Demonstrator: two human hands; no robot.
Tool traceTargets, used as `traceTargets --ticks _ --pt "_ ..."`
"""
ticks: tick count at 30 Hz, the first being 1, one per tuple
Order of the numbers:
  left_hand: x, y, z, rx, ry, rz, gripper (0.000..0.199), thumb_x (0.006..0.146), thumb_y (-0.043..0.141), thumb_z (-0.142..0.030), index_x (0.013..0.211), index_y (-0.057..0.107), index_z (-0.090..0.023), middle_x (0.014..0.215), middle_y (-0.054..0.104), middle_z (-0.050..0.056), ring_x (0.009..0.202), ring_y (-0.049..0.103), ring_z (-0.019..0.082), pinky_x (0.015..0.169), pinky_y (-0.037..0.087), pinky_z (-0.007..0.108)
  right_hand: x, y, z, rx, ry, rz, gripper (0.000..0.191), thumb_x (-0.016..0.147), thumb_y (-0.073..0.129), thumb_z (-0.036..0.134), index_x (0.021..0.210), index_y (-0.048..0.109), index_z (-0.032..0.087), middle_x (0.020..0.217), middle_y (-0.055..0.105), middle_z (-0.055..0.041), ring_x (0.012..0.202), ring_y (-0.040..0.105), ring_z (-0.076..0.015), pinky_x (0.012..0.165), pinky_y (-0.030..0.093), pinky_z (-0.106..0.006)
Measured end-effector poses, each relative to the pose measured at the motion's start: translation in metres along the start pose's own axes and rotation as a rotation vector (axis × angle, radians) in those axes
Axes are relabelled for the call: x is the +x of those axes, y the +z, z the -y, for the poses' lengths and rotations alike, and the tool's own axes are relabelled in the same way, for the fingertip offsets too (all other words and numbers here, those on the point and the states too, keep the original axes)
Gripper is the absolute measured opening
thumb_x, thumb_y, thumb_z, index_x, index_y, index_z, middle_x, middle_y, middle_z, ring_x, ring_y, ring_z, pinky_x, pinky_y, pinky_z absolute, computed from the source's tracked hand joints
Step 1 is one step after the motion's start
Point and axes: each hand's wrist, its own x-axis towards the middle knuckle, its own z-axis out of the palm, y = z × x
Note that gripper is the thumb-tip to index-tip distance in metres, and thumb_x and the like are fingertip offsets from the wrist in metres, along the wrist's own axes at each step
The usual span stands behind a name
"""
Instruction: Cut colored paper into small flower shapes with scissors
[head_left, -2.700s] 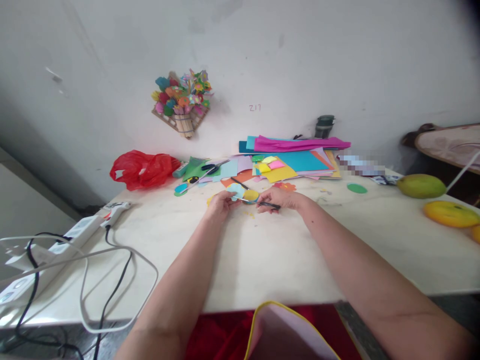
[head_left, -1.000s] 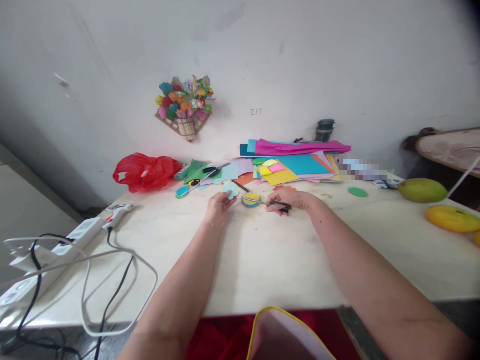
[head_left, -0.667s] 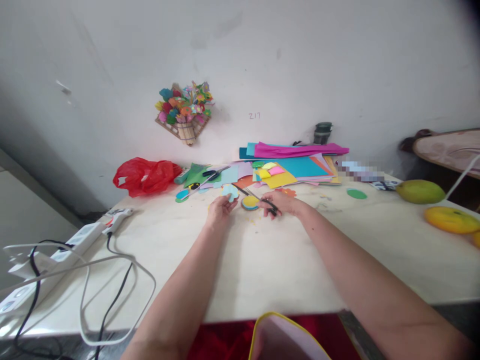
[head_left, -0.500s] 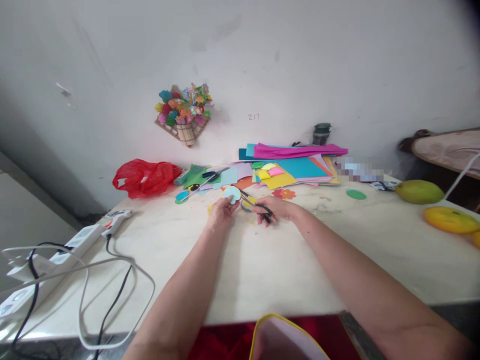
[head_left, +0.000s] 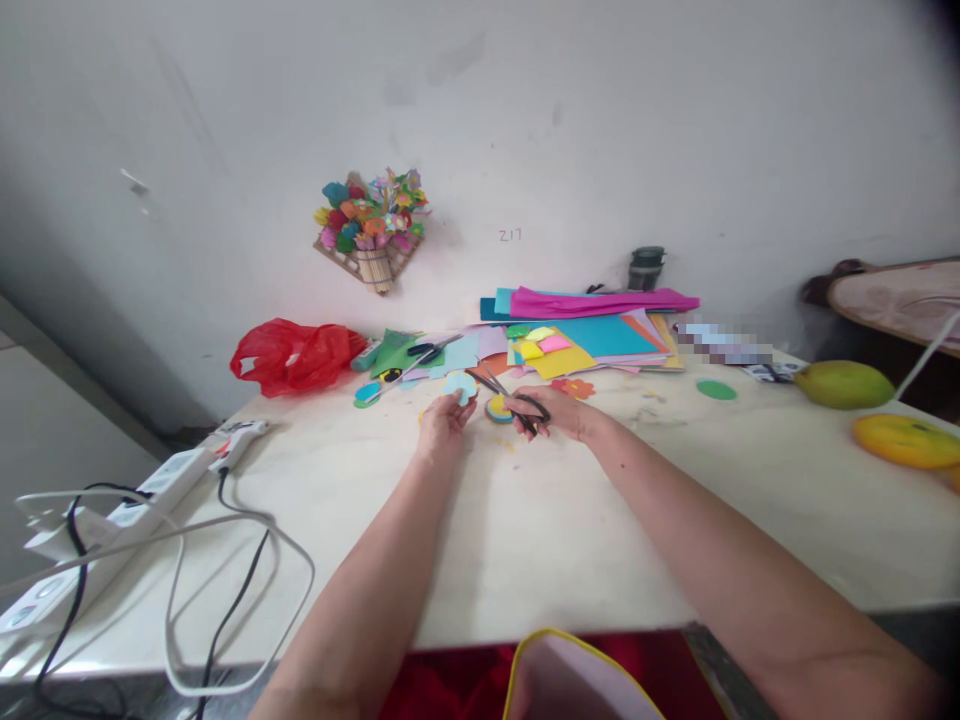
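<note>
Between the fingers of my left hand (head_left: 444, 422) is a light blue paper flower (head_left: 460, 386) with a scalloped edge; a bit of yellow shows along its rim. My right hand (head_left: 551, 412) grips black-handled scissors (head_left: 534, 410), whose blades are spread and point left toward the flower, a small gap away. Under the blades lies a round yellow and blue piece (head_left: 499, 408) on the table. Just behind my right hand rests a red-orange paper flower (head_left: 574, 388). Small yellow scraps are scattered near the hands.
Coloured sheets (head_left: 615, 338) are stacked against the wall, beside a second pair of scissors (head_left: 427, 350) and a red plastic bag (head_left: 296, 355). A power strip (head_left: 112, 530) with looping cables occupies the left. Mangoes (head_left: 844, 385) and a green paper disc (head_left: 716, 389) lie right.
The scissors have drawn back slightly from the blue flower, and their blades are spread wider. The flower has turned a little in my left hand. The whole view has shifted slightly.
</note>
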Motion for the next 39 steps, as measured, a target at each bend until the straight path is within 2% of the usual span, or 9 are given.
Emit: traceTargets --ticks 6,10,19,26,34,39 --pt "-0.001 0.001 0.002 -0.015 -0.011 0.025 0.015 0.070 0.060 -0.005 0.083 0.063 -0.013 0.077 0.070 0.005 0.073 0.069 0.017 0.071 0.056 0.027 0.000 0.010 0.001 0.003 0.032 -0.048 0.027 0.082 0.060 0.041 0.076 0.053 0.015 0.060 0.060 -0.0001 0.042 0.053 -0.0064 0.030 0.029 -0.014" --pt "-0.003 0.004 0.002 -0.021 -0.029 0.017 0.014 0.070 0.060 -0.005 0.081 0.063 -0.012 0.074 0.070 0.006 0.074 0.069 0.018 0.071 0.056 0.026 0.002 0.016 -0.003 0.025 0.033 -0.040 0.030 0.078 0.065 0.044 0.080 0.054 0.015 0.060 0.059 0.0006 0.043 0.054 -0.0068 0.029 0.029 -0.014" --pt "-0.002 0.004 0.004 -0.024 -0.060 0.034 0.011 0.073 0.059 -0.006 0.080 0.062 -0.013 0.072 0.068 0.005 0.075 0.069 0.017 0.069 0.055 0.024 0.005 0.025 -0.007 0.043 0.023 -0.036 0.034 0.078 0.063 0.048 0.083 0.054 0.015 0.058 0.058 0.0014 0.042 0.053 -0.0064 0.030 0.029 -0.014" --pt "-0.002 0.004 0.006 -0.058 -0.065 0.036 0.012 0.075 0.057 -0.005 0.083 0.062 -0.012 0.068 0.067 0.004 0.072 0.069 0.016 0.069 0.056 0.024 0.006 0.029 -0.006 0.036 0.000 -0.048 0.031 0.080 0.061 0.046 0.077 0.052 0.016 0.057 0.058 0.0018 0.040 0.051 -0.0061 0.030 0.028 -0.015" --pt "-0.001 0.005 0.008 -0.061 -0.064 0.030 0.012 0.076 0.054 -0.003 0.072 0.058 -0.013 0.061 0.064 0.003 0.071 0.069 0.016 0.067 0.056 0.023 0.007 0.029 -0.009 0.041 -0.011 -0.052 0.028 0.083 0.058 0.043 0.077 0.051 0.017 0.057 0.056 0.0023 0.040 0.050 -0.0060 0.030 0.026 -0.015" --pt "-0.003 0.006 0.008 -0.067 -0.060 0.014 0.011 0.075 0.054 -0.002 0.075 0.059 -0.012 0.064 0.066 0.004 0.065 0.068 0.015 0.065 0.056 0.023 0.009 0.028 -0.012 0.035 -0.021 -0.049 0.031 0.082 0.059 0.046 0.075 0.049 0.017 0.056 0.056 0.0021 0.040 0.049 -0.0060 0.030 0.026 -0.015"
